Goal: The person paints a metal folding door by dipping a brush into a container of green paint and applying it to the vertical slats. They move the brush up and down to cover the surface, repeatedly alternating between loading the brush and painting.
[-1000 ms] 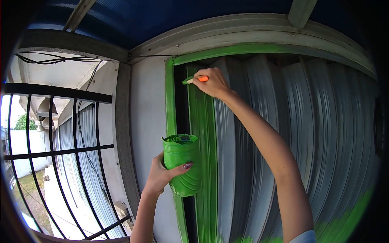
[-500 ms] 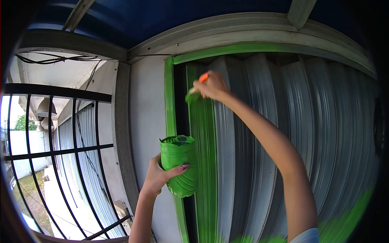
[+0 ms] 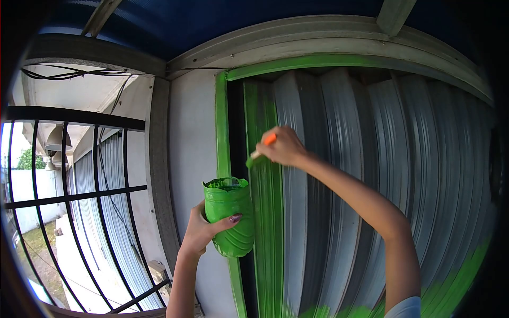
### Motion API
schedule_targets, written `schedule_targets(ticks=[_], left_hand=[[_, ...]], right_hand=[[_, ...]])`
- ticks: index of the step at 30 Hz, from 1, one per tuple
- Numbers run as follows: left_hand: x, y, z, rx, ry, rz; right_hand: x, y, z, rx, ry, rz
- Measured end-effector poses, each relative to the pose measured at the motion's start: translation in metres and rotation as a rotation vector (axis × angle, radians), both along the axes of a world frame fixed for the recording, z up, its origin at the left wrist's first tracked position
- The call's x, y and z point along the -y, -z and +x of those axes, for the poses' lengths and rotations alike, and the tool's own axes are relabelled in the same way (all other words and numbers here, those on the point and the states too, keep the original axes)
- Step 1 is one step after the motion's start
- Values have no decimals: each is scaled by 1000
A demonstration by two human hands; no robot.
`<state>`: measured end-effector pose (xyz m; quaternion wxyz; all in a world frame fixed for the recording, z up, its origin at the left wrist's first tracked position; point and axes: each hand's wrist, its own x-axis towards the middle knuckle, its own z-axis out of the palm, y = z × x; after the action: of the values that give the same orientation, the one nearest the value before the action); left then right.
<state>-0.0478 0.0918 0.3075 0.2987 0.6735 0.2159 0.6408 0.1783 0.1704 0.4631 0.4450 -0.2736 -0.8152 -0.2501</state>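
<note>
1. Two hands at work: right hand (image 3: 283,147) just above centre, at 12 o'clock, fingers pinching the orange handle of a small brush (image 3: 258,155), bristles pressed on the shutter (image 3: 371,159).
2. Left hand (image 3: 204,230) at 7 o'clock, fingers wrapped around a green paint cup (image 3: 229,214), thumb across its front.
3. Probably mid-stroke on the leftmost rib; calls next for a steady pull along the groove, or a dip into the cup just below.
4. Corrugated grey metal, vertical ribs, glossy green at the left edge; ribbed plastic cup, roughly cut rim.
</note>
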Motion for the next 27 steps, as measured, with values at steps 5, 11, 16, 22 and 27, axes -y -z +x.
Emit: schedule_targets(ticks=[5, 11, 16, 22, 27], left_hand=[[-1, 1, 7, -14, -3, -3], [1, 6, 8, -6, 13, -5], [3, 9, 1, -25, 9, -14], [3, 10, 5, -7, -18, -13], [4, 17, 6, 3, -7, -38]], right_hand=[[-7, -47, -12, -251, -188, 444], [-9, 22, -15, -85, -68, 234], [6, 71, -2, 36, -66, -4], [1, 4, -7, -325, -129, 173], [-17, 46, -12, -233, -66, 179]])
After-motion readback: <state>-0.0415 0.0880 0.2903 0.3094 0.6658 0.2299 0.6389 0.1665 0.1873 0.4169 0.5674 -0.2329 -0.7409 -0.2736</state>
